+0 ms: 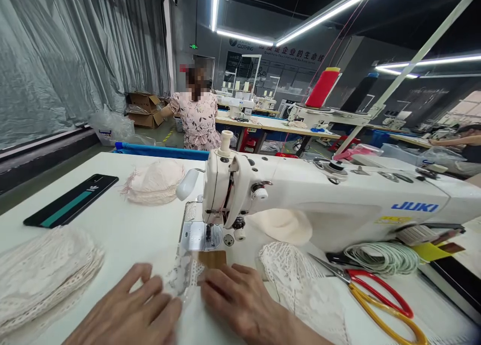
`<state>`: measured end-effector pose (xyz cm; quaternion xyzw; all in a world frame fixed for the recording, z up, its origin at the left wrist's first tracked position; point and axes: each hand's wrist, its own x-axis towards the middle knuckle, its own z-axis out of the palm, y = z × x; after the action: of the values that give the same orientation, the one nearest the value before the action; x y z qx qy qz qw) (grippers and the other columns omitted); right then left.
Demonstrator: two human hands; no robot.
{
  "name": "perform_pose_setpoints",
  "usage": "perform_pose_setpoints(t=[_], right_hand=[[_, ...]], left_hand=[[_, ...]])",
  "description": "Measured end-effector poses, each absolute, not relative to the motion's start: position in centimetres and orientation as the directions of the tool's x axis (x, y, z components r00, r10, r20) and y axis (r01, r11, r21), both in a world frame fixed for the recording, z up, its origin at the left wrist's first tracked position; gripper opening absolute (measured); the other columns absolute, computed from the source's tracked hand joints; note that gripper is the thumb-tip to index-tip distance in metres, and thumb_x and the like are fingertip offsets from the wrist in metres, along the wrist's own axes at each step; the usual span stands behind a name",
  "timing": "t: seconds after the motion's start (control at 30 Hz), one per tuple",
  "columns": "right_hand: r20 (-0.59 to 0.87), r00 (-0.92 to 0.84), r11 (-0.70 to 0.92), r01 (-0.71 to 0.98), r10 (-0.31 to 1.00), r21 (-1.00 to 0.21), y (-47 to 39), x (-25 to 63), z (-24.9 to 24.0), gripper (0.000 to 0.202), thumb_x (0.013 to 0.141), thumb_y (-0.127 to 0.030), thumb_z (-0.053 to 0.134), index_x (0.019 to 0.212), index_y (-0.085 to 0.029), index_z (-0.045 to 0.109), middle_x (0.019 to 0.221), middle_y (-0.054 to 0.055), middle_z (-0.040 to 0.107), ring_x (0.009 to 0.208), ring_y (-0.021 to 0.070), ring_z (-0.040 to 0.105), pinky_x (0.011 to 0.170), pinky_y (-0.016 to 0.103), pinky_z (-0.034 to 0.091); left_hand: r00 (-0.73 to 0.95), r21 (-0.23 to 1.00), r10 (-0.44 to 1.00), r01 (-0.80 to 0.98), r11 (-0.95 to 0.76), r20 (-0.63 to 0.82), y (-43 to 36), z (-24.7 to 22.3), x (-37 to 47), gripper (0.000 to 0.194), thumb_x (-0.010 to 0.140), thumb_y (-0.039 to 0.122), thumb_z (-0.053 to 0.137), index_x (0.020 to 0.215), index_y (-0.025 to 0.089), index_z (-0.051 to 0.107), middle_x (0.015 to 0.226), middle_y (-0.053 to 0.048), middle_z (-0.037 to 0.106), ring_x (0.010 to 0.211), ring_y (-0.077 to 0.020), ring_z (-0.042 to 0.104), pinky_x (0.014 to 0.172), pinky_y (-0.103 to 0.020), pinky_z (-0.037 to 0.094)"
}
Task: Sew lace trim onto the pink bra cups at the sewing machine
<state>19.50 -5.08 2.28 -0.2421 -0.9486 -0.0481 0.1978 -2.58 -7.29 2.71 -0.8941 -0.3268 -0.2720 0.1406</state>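
My left hand (137, 305) hovers or rests at the front of the white table, left of a thin white lace piece (178, 275); its bent fingers are apart, slightly blurred, with nothing visible in them. The fingers of my right hand (240, 300) are curled and pressed together at the lace's right edge, beside a brown plate (214, 259). Just beyond both hands stands the sewing machine (270, 185), its presser foot (208, 232) over the metal needle plate (193, 235). Right of my right hand lies another white lace piece (287, 265).
Stacked lace pieces (45, 275) lie at left, behind them a black phone-like slab (71, 202) and pale fabric cups (154, 182). Scissors (379, 295) and a coiled pale green cord (383, 256) lie at right. Beyond the table, a person (197, 114) stands near other machines.
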Motion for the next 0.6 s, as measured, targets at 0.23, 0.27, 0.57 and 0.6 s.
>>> perform_pose_setpoints(t=[0.23, 0.27, 0.57, 0.6], right_hand=[[0.551, -0.753, 0.912, 0.409, 0.361, -0.038, -4.8, 20.0, 2.5, 0.03, 0.096, -0.009, 0.03, 0.096, -0.011, 0.059, 0.085, 0.007, 0.065, 0.065, 0.0144, 0.054, 0.053, 0.027, 0.038], [0.558, -0.749, 0.913, 0.407, 0.357, -0.038, -4.7, 20.1, 2.5, 0.03, 0.096, -0.01, 0.03, 0.096, -0.011, 0.06, 0.085, 0.007, 0.065, 0.063, 0.0145, 0.053, 0.052, 0.027, 0.038], [0.524, -0.72, 0.867, 0.492, 0.455, -0.078, -3.8, 19.9, 1.7, 0.028, 0.095, -0.009, 0.034, 0.093, -0.013, 0.062, 0.088, 0.005, 0.067, 0.072, 0.0146, 0.058, 0.053, 0.026, 0.042], [0.525, -0.71, 0.859, 0.505, 0.469, -0.086, -3.7, 19.8, 1.6, 0.027, 0.095, -0.009, 0.035, 0.092, -0.013, 0.062, 0.088, 0.005, 0.066, 0.074, 0.0149, 0.058, 0.054, 0.026, 0.044]], left_hand=[[0.681, 0.369, 0.646, 0.534, -0.76, 0.344, -1.9, 4.0, -0.1, 0.044, 0.086, 0.002, 0.033, 0.121, 0.023, 0.049, 0.088, 0.001, 0.065, 0.088, -0.0156, 0.058, 0.082, -0.028, 0.043], [0.676, 0.412, 0.671, 0.542, -0.733, 0.304, -1.7, 3.3, -0.7, 0.04, 0.089, 0.007, 0.035, 0.123, 0.024, 0.048, 0.086, 0.002, 0.064, 0.087, -0.016, 0.058, 0.078, -0.027, 0.045], [0.431, 0.519, 0.893, 0.738, -0.431, 0.129, -1.1, 1.8, -3.4, 0.02, 0.094, 0.033, 0.044, 0.089, 0.026, 0.062, 0.073, 0.003, 0.061, 0.076, -0.0197, 0.056, 0.065, -0.027, 0.044], [0.406, 0.522, 0.909, 0.757, -0.393, 0.094, -1.1, 1.8, -3.1, 0.02, 0.094, 0.034, 0.044, 0.09, 0.026, 0.062, 0.073, 0.003, 0.061, 0.075, -0.0198, 0.056, 0.064, -0.027, 0.043]])
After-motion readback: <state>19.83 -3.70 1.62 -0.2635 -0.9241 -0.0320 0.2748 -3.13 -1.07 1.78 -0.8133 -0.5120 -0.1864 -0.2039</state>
